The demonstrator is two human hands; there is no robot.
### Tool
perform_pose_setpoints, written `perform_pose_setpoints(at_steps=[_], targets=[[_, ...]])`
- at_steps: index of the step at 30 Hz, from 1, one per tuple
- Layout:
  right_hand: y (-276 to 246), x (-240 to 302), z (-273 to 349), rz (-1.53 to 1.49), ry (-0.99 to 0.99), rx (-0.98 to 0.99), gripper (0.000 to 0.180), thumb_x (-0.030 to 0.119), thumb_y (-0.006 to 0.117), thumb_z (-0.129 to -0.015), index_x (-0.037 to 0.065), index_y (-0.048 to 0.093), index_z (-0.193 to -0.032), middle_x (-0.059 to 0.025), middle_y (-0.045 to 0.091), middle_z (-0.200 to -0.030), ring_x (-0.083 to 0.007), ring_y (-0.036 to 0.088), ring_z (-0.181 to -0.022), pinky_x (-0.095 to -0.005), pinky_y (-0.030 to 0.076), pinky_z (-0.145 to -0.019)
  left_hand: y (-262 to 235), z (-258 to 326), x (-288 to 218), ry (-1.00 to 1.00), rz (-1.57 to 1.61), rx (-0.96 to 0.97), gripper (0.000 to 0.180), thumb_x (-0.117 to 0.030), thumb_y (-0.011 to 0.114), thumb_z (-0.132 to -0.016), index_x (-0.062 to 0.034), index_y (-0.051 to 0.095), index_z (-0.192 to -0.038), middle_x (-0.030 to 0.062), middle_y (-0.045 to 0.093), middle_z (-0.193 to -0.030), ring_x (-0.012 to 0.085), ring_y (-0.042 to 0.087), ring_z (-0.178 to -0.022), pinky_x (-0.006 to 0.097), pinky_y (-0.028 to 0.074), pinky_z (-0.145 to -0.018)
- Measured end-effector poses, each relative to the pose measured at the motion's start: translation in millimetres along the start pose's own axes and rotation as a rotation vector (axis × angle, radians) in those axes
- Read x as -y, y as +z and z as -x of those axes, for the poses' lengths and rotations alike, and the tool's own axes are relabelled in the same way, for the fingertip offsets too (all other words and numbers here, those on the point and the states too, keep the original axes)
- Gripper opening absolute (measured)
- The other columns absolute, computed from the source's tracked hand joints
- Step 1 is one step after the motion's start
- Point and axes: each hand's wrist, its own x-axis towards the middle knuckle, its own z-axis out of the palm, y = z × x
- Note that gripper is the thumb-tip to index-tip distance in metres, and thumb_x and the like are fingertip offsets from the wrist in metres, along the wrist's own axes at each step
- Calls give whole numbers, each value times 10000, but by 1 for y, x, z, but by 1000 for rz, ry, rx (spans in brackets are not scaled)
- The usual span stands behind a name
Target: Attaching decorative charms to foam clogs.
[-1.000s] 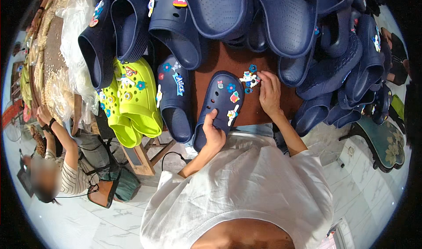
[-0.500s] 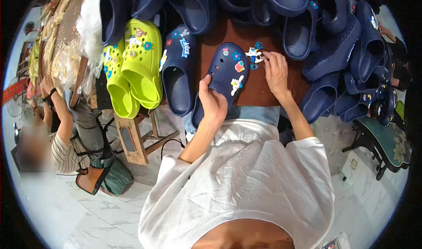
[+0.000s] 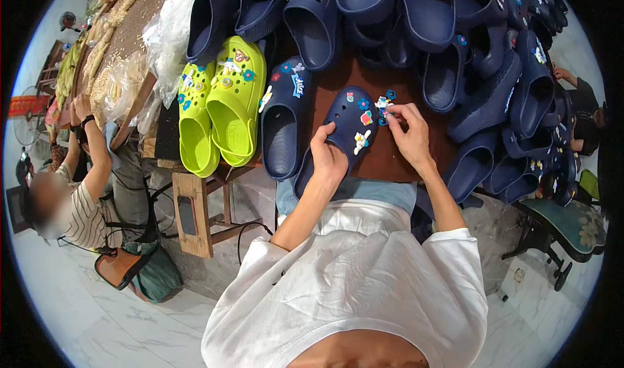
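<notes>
My left hand (image 3: 328, 157) grips a navy clog (image 3: 346, 113) by its side, thumb on top. The clog lies toe away from me, with several charms on its upper, among them a blue flower and a white figure. To its right, my right hand (image 3: 413, 137) is closed in a pinch at a small cluster of shoe charms (image 3: 386, 100), blue and white. A blue charm shows at its fingertips, which partly hide it. Left of the held clog stands another navy clog (image 3: 281, 140) with charms and a blue tag-like piece.
A pair of lime green clogs (image 3: 235, 121) with charms stands at the left. Many navy clogs (image 3: 442, 82) crowd the back and right of the brown table (image 3: 390, 163). Clear plastic bags (image 3: 170, 37) lie at the far left. A person (image 3: 97, 192) works there; another (image 3: 582, 105) is at right.
My right hand has drawn closer to me, its fingers now pinched at the near side of the charm cluster. My left hand still grips the clog. The whole view has shifted slightly.
</notes>
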Motion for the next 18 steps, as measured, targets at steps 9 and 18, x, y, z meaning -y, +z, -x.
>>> perform_pose_setpoints(at_steps=[9,18], targets=[[15,44,-22,-208,147,284,156,43,634,-862,28,657,-1016,-8,630,-780,-53,540,-662,-211,443,-615,5,9,15,3,0,15,368,-107,488,-808,28,533,-1147,147,621,-1100,261,619,-993,397,501,-894],[3,47,-22,-150,88,256,160,46,660,-844,19,670,-1002,-11,633,-786,-61,535,-623,-213,446,-588,3,20,36,111,-122,12,265,-31,545,-817,7,566,-1079,79,618,-1003,177,612,-884,313,503,-789]])
